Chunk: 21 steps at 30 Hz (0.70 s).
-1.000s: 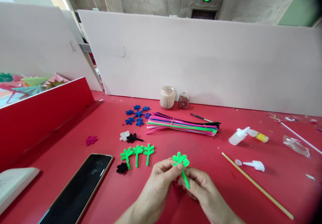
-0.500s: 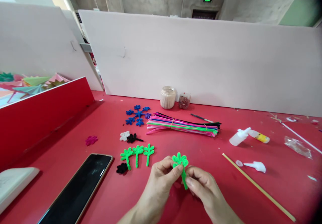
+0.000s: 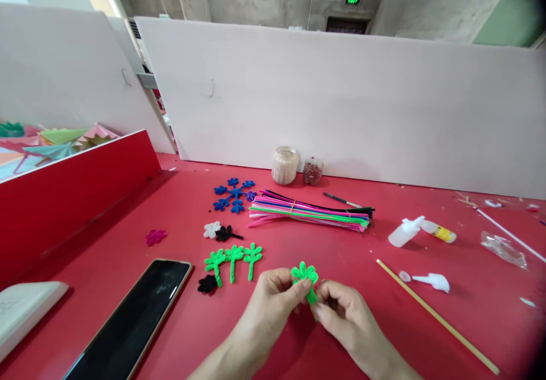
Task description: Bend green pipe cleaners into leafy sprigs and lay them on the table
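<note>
A bright green pipe-cleaner flower [image 3: 305, 273] with looped petals and a twisted stem is between my hands. My left hand [image 3: 275, 306] pinches it just below the petals, thumb on top. Lower down, my right hand [image 3: 347, 317] is closed on the stem, its thumb covering most of the lower end. To the left lie several similar green pipe-cleaner pieces [image 3: 233, 261] in a row, with a black pipe-cleaner flower [image 3: 207, 284] against them. Beyond the hands rests a banded bundle of coloured pipe cleaners [image 3: 311, 212].
Blue [image 3: 235, 195], white [image 3: 212, 230] and magenta [image 3: 156, 237] pipe-cleaner flowers lie further left. A phone [image 3: 132, 317] sits at front left. Glue bottles [image 3: 405, 232], a wooden stick [image 3: 435, 314] and a white cap [image 3: 435, 281] are on the right. Two jars [image 3: 285, 166] stand by the white partition [image 3: 333, 101].
My right thumb has shifted slightly and now covers more of the stem. My left hand keeps its pinch below the petals, and the flower leans a little differently.
</note>
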Each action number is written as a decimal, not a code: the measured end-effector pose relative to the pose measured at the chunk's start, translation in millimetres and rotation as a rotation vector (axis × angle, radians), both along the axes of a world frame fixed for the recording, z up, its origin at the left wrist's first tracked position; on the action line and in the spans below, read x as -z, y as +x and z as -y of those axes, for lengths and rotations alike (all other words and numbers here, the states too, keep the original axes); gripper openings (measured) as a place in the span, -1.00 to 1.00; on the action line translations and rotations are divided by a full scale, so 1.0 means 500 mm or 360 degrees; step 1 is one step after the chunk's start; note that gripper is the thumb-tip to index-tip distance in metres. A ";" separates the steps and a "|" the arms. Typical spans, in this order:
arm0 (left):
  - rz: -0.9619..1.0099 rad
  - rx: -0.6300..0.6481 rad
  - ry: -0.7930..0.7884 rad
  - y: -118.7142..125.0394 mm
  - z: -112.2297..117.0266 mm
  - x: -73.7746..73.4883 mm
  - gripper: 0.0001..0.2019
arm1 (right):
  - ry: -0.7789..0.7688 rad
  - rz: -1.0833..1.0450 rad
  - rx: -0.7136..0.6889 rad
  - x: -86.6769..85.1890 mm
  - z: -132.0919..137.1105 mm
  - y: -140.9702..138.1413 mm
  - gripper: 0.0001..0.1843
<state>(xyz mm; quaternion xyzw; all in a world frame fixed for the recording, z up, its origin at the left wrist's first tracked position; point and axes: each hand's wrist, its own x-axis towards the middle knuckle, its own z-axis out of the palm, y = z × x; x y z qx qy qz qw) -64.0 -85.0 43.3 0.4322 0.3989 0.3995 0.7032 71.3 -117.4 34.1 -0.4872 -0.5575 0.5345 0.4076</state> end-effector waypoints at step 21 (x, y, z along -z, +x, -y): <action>0.0206 0.0159 -0.0014 0.003 0.006 -0.015 -0.72 | -0.0579 -0.0574 -0.0025 0.020 0.004 -0.005 -0.69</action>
